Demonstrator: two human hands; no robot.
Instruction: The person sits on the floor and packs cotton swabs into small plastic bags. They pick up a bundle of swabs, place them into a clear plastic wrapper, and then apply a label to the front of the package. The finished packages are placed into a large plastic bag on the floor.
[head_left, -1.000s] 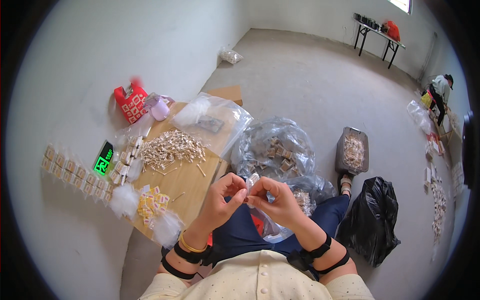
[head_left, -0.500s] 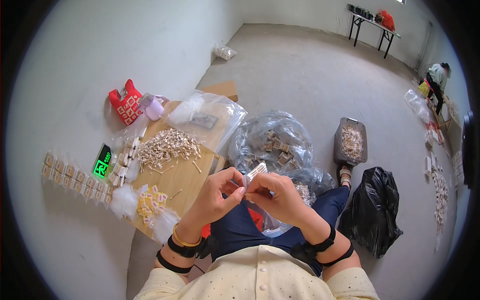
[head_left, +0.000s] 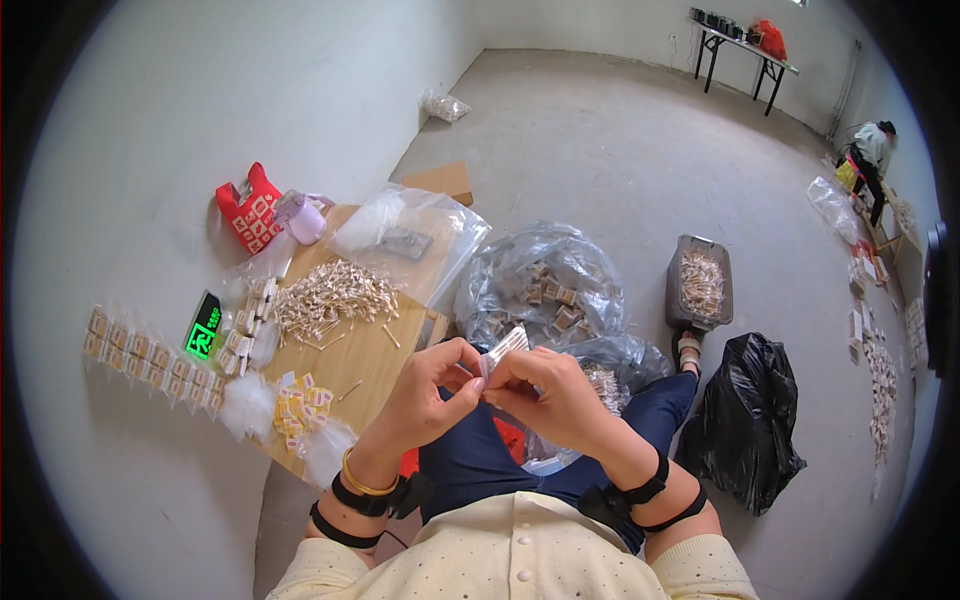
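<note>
Above my lap, both hands pinch a small clear bag of cotton swabs (head_left: 508, 342). My left hand (head_left: 440, 392) grips its lower end between thumb and fingertips. From the other side my right hand (head_left: 548, 388) presses that same end, the fingertips of both hands almost meeting. The swab stems point up and away from me inside the plastic. To the left, a loose heap of cotton swabs (head_left: 335, 298) lies on the wooden table (head_left: 372, 352). Nearer me on that table is a pile of small yellow-and-white packets (head_left: 302, 408).
A large clear bag (head_left: 540, 262) of small packs stands ahead. Right of it are a grey bin (head_left: 700, 318) of swabs and a black plastic bag (head_left: 745, 425). Bagged packs (head_left: 150, 358) hang in rows at the left wall. A person (head_left: 872, 160) bends at the far right.
My fingers have shifted slightly on the small bag, and its upper end has tilted a little to the left. Both hands keep their pinch.
</note>
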